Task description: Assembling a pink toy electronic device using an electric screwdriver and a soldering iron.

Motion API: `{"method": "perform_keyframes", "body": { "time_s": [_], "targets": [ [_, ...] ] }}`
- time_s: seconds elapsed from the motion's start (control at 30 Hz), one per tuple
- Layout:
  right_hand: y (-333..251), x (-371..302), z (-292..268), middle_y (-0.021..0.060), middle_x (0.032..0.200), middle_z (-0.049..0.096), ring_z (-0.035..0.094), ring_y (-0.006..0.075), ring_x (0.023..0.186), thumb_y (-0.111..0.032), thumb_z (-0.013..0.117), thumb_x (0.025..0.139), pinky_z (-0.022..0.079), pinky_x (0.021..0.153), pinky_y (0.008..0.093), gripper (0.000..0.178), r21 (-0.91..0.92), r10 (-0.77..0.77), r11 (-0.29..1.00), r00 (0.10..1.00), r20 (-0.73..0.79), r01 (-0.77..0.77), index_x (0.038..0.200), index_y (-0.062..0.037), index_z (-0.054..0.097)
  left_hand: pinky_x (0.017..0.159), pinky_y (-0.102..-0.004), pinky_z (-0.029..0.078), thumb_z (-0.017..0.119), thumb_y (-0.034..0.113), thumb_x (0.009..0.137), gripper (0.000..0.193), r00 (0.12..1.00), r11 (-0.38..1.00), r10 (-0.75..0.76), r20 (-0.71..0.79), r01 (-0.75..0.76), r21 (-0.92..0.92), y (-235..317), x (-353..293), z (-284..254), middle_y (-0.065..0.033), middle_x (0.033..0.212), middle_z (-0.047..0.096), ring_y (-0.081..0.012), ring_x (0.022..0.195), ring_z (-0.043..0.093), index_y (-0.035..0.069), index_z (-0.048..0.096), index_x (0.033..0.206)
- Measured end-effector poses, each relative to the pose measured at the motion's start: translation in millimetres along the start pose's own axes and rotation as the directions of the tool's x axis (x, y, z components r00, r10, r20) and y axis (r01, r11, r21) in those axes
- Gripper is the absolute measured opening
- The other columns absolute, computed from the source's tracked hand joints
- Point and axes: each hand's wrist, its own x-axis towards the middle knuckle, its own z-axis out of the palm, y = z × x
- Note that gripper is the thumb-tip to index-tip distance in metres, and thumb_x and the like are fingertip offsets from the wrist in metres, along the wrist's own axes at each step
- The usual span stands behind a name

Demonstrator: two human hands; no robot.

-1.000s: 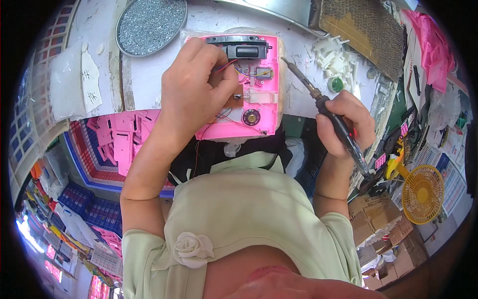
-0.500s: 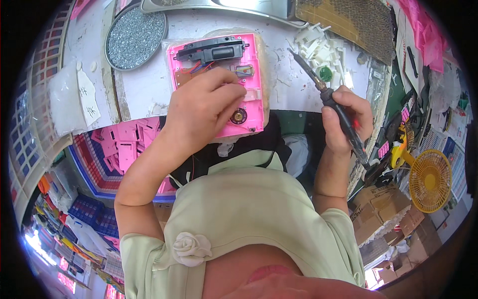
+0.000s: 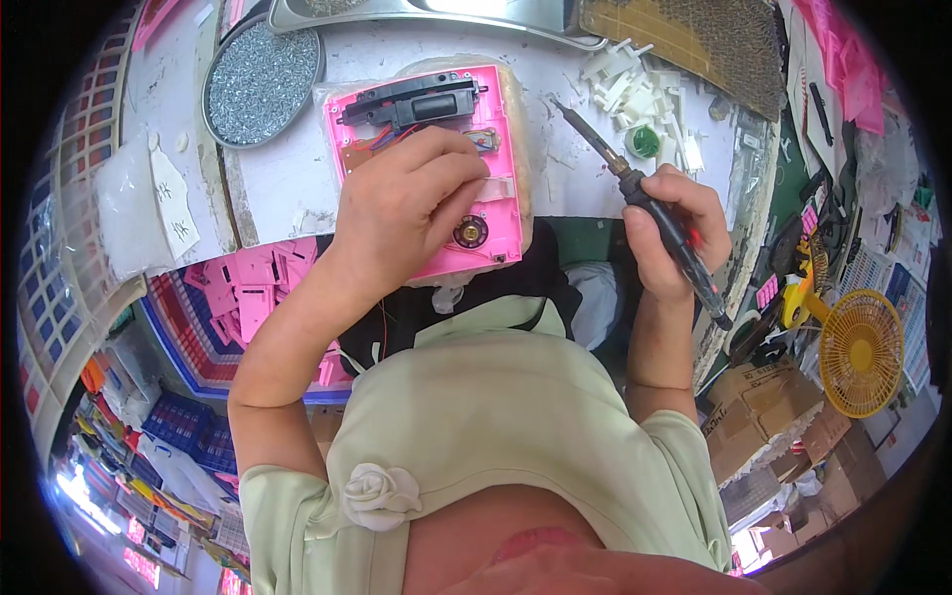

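My left hand [image 3: 397, 213] rests over an opened pink plastic housing [image 3: 508, 236], its thumb and fingers pinched together; whatever lies between them is hidden. Inside the housing, a long black part [image 3: 426, 105] runs along the far side. Red and blue wires [image 3: 381, 137] pass under my fingers. To their right are a small part with wires [image 3: 485, 140] and a translucent strip [image 3: 496, 188]. A round, dark disc [image 3: 470, 232] sits near the front. My right hand [image 3: 656, 260] grips a black soldering iron [image 3: 638, 190], its tip pointing far left, apart from the housing.
A round tray of small metal screws [image 3: 260, 84] stands at the far left, with a metal tray [image 3: 446, 18] behind. White plastic parts [image 3: 635, 84] and a green roll [image 3: 644, 142] lie far right. Pink pieces fill a blue-rimmed basket [image 3: 188, 372]. A yellow fan [image 3: 861, 353] is at right.
My right hand has brought the soldering iron slightly left, closer to the housing. The left hand keeps its pinch in the same place, and the whole view has shifted a little.
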Motion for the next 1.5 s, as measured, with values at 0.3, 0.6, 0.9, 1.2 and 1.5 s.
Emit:
{"method": "perform_keyframes", "body": {
  "time_s": [0.3,0.6,0.9,1.2,1.5],
  "targets": [
    [0,-3,-3,0.0084,0.074,0.061,0.051,0.0122,0.061,0.005,0.078,0.078,0.035,0.054,0.0246,0.033,0.015,-0.019,1.0,1.0,0.02,0.019,0.108,0.0041,0.065,0.069,-0.031,0.055,0.076,0.0,0.082,0.016,0.999,0.999,0.032,-0.006,-0.032,0.03,0,0,0,-0.008,0.096,0.07,-0.0231,0.079,0.069,0.003,0.074,0.098],
    [-7,-12,-10,0.0079,0.077,0.062,0.052,0.0115,0.064,0.002,0.078,0.08,0.038,0.058,0.0256,0.032,0.302,0.121,0.941,0.985,0.121,-0.153,0.108,0.006,0.063,0.068,-0.0357,0.053,0.073,0.0,0.085,0.012,0.976,0.97,-0.133,0.175,0.165,-0.18,-2,-1,-19,-0.0109,0.08,0.065,-0.0279,0.074,0.066,0.001,0.069,0.096],
    [-12,-14,4,0.0076,0.084,0.066,0.062,0.0154,0.073,0.0,0.082,0.079,0.047,0.062,0.027,0.04,0.211,0.22,0.942,0.955,0.197,-0.261,0.116,0.0032,0.067,0.073,-0.0368,0.053,0.071,-0.001,0.084,0.012,0.966,0.976,-0.116,0.23,0.154,-0.155,5,-5,-27,-0.0123,0.111,0.06,-0.0296,0.087,0.064,0.0,0.064,0.094],
    [-12,-3,82,0.0155,0.112,0.067,0.072,0.0212,0.088,0.006,0.083,0.078,0.058,0.078,0.0308,0.062,-0.105,-0.016,0.994,0.987,0.161,0.034,0.133,-0.0028,0.058,0.065,-0.0354,0.053,0.071,-0.002,0.086,0.013,0.976,0.943,-0.17,0.138,0.201,-0.267,5,-8,-22,-0.0119,0.096,0.064,-0.0286,0.076,0.065,-0.001,0.065,0.098],
    [-9,5,88,0.0109,0.1,0.064,0.069,0.0189,0.083,0.01,0.077,0.078,0.056,0.07,0.0288,0.06,-0.114,0.028,0.993,0.991,0.13,-0.013,0.133,-0.0063,0.06,0.064,-0.0353,0.052,0.072,0.0,0.087,0.012,0.99,0.979,-0.093,0.103,0.11,-0.174,-1,-9,-19,-0.0115,0.087,0.067,-0.0271,0.074,0.066,0.0,0.066,0.097]
  ]
}}
